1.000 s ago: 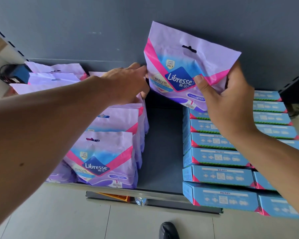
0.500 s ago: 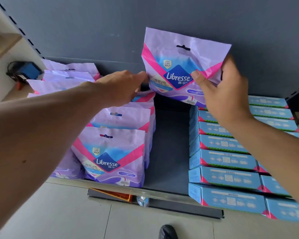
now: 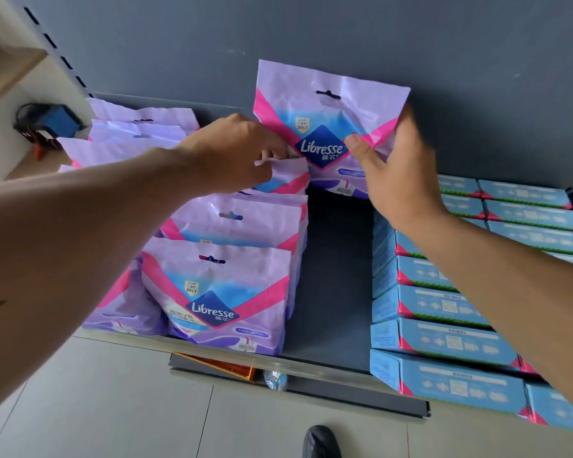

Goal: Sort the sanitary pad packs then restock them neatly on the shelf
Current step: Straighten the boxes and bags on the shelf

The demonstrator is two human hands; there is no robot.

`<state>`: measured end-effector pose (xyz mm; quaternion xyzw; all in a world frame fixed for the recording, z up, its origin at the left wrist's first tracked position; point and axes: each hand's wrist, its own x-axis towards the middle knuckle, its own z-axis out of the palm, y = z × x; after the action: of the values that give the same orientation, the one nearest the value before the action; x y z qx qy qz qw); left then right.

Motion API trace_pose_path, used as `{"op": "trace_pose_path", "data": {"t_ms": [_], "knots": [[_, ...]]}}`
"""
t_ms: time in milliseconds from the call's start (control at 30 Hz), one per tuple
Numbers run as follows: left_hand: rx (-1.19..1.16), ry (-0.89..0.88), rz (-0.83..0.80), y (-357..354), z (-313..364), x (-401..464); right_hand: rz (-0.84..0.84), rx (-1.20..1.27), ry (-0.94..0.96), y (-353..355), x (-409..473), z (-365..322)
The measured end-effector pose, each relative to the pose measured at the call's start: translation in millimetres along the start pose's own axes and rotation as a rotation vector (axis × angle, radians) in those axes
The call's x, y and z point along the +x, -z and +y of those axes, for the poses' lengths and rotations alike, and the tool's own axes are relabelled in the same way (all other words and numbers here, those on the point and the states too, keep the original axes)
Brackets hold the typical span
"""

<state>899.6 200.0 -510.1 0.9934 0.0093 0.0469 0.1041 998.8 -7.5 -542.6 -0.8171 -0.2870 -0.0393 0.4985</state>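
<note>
Both hands work at the back of the shelf [image 3: 334, 276]. Our right hand [image 3: 397, 170] grips a purple Libresse pack [image 3: 315, 107] by its right edge, thumb across the front, holding it upright and raised against the grey back panel [image 3: 311, 34]. Our left hand [image 3: 232, 153] curls its fingers over the top of the rearmost pack [image 3: 288, 176] in the purple row [image 3: 225, 279], just beside the held pack's lower left corner. We note a bare strip of shelf between this row and the blue boxes [image 3: 444, 338] stacked on the right. A second purple row [image 3: 136, 127] stands further left. A black shoe [image 3: 321, 441] shows on the floor below.
</note>
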Motion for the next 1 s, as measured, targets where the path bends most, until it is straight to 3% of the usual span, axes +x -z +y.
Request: {"op": "trace_pose_path", "data": {"t_ms": [300, 467, 633, 767, 900, 1000], "knots": [[-0.022, 0.037, 0.067, -4.3, -0.3, -11.9, -0.176, 0.014, -0.080, -63.9, 3.6, 9.2], [-0.081, 0.090, 0.072, -6.3, -2.3, -20.7, -0.299, 0.138, -0.286, -71.4, -1.0, 10.0], [-0.239, 0.206, 0.285, -0.8, -6.9, -38.7, -0.298, 0.212, -0.365, -62.0, -12.5, 5.4], [-0.254, 0.250, 0.339, 8.0, -13.1, -57.0, -0.329, 0.289, -0.470, -66.0, -13.3, 1.9], [-0.204, 0.088, 0.250, 19.6, -5.7, -87.9, -0.375, 0.362, -0.512, -68.4, -15.3, 1.2], [0.097, -0.159, 0.086, 12.0, 18.6, -116.7, -0.444, 0.357, -0.513, -68.7, -19.0, -0.2]]}}
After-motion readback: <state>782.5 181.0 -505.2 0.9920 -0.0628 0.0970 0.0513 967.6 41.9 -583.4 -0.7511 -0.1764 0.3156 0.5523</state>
